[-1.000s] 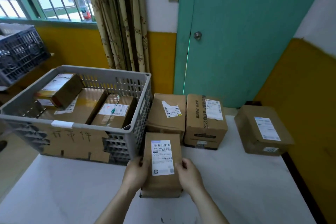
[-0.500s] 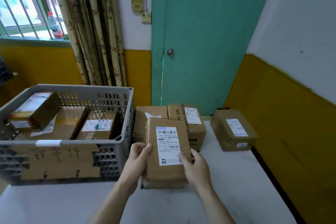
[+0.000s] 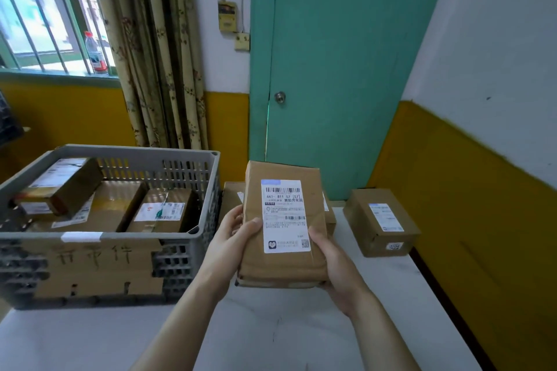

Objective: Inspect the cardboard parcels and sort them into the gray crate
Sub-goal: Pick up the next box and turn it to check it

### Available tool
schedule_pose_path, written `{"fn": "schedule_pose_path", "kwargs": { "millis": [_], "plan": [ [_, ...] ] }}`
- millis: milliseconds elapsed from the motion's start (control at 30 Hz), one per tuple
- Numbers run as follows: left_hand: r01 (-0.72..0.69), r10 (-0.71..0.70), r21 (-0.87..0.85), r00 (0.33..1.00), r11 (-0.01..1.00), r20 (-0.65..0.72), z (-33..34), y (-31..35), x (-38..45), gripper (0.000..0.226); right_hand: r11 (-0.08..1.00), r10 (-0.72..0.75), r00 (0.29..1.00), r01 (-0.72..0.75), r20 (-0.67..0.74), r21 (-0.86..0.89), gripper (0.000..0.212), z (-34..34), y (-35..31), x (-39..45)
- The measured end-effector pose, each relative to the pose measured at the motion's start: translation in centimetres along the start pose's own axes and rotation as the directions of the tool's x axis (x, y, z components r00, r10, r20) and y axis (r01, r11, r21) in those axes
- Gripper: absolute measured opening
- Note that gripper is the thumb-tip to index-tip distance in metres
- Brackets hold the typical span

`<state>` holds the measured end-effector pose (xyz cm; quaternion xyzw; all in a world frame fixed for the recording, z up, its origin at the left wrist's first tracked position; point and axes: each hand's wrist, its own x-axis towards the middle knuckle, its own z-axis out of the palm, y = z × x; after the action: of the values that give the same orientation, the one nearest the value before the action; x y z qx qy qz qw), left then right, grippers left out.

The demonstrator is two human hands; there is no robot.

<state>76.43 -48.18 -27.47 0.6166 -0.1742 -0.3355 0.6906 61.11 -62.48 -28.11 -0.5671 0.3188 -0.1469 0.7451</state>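
I hold a flat cardboard parcel (image 3: 283, 262) upright above the white table (image 3: 271, 331), its white shipping label facing me. My left hand (image 3: 232, 238) grips its left edge with the thumb on the front. My right hand (image 3: 334, 265) grips its lower right edge. To the left stands the gray crate (image 3: 180, 253), with three labelled parcels (image 3: 162, 211) lying inside. Behind the held parcel, two more parcels (image 3: 230, 199) sit mostly hidden on the table. Another parcel (image 3: 379, 220) lies at the table's far right.
A cardboard sign with handwriting (image 3: 96, 265) covers the crate's front wall. A teal door (image 3: 331, 69) and a yellow-and-white wall stand behind the table. Curtains (image 3: 150, 48) and a barred window with a bottle (image 3: 95, 54) are at the back left.
Both hands have lifted the parcel off the table and tilted it upright toward me. The view has risen and turned right, so the crate now sits further left.
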Motion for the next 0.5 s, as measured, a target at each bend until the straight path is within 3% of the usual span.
{"fn": "schedule_pose_path", "kwargs": {
  "millis": [167,367,500],
  "plan": [
    [0.036,-0.036,0.013,0.999,0.999,0.008,1.1,1.0,0.3,0.049,0.999,-0.018,1.0,0.019,0.011,-0.049,0.042,-1.2,-1.3,0.2],
    [0.024,-0.025,0.07,1.0,0.997,0.016,2.0,1.6,0.6,0.064,0.998,-0.044,0.999,0.046,0.028,-0.052,0.041,-2.3,-1.6,0.5],
    [0.011,-0.012,0.044,1.0,0.999,0.022,2.4,1.1,0.4,0.072,0.994,-0.075,0.995,0.079,0.06,-0.07,0.054,-3.2,-2.1,0.8]
  ]
}}
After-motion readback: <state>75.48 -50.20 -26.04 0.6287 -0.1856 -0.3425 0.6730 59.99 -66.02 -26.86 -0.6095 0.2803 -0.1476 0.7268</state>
